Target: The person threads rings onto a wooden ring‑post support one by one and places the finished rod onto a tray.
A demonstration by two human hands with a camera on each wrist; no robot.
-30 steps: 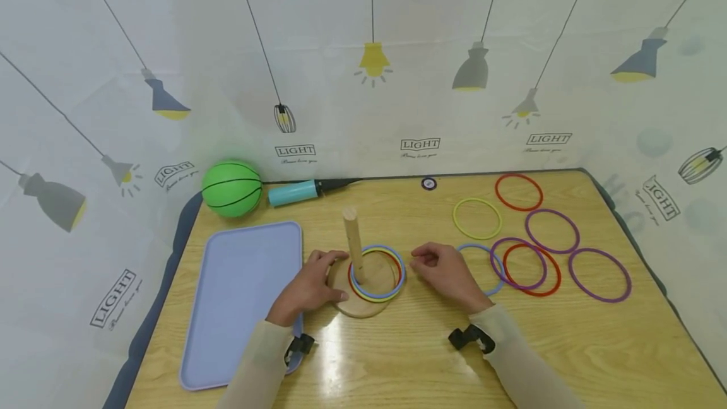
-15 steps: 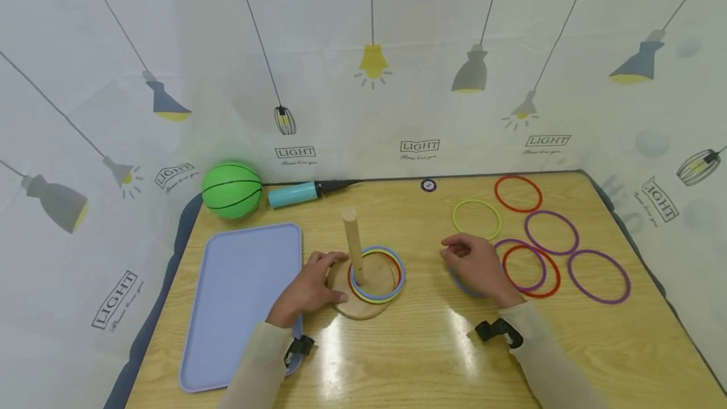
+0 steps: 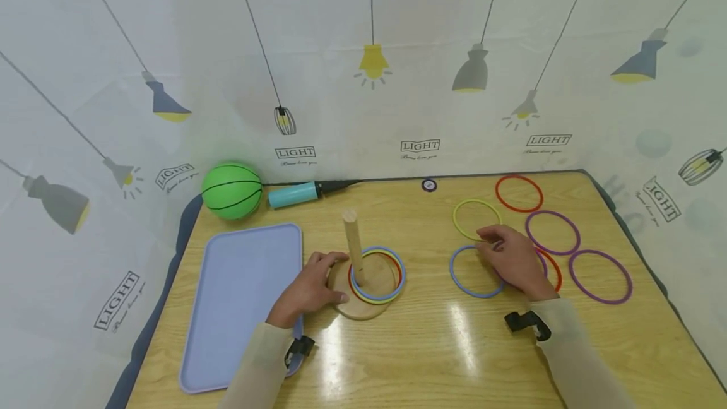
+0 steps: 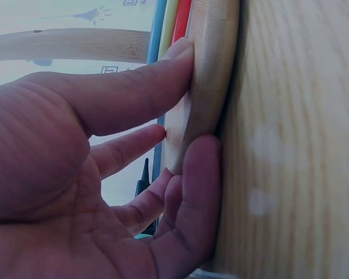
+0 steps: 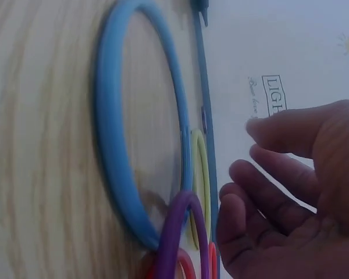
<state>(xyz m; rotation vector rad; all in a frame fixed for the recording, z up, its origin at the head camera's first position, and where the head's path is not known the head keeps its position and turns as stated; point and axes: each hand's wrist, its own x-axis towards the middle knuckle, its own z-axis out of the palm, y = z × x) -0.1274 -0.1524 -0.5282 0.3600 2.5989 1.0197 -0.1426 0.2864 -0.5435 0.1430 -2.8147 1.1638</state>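
My left hand (image 3: 309, 286) grips the left edge of a round wooden base (image 3: 359, 310), thumb and fingers set round its rim. An upright peg (image 3: 353, 242) rises from it, with a red, a yellow and a blue ring (image 3: 404, 265) stacked round the peg. My right hand (image 3: 514, 264), holding nothing, hovers over the overlapping purple ring (image 3: 546, 266) and red ring (image 3: 559, 273), partly hiding them. Beside it lies another blue ring (image 3: 452, 268). In the right wrist view, the loosely bent fingers are apart from the blue ring (image 5: 109, 104) and the purple ring (image 5: 171, 232).
A yellow ring (image 3: 455, 219), a red ring (image 3: 497, 189) and two purple rings, one being the far-right purple ring (image 3: 629, 283), lie on the right. A lilac tray (image 3: 247, 295) lies left, behind it a green ball (image 3: 231, 190) and a blue pump (image 3: 293, 194).
My right hand has moved right, away from the base, passing over the loose blue ring to the overlapping purple and red rings. The left hand stays on the base.
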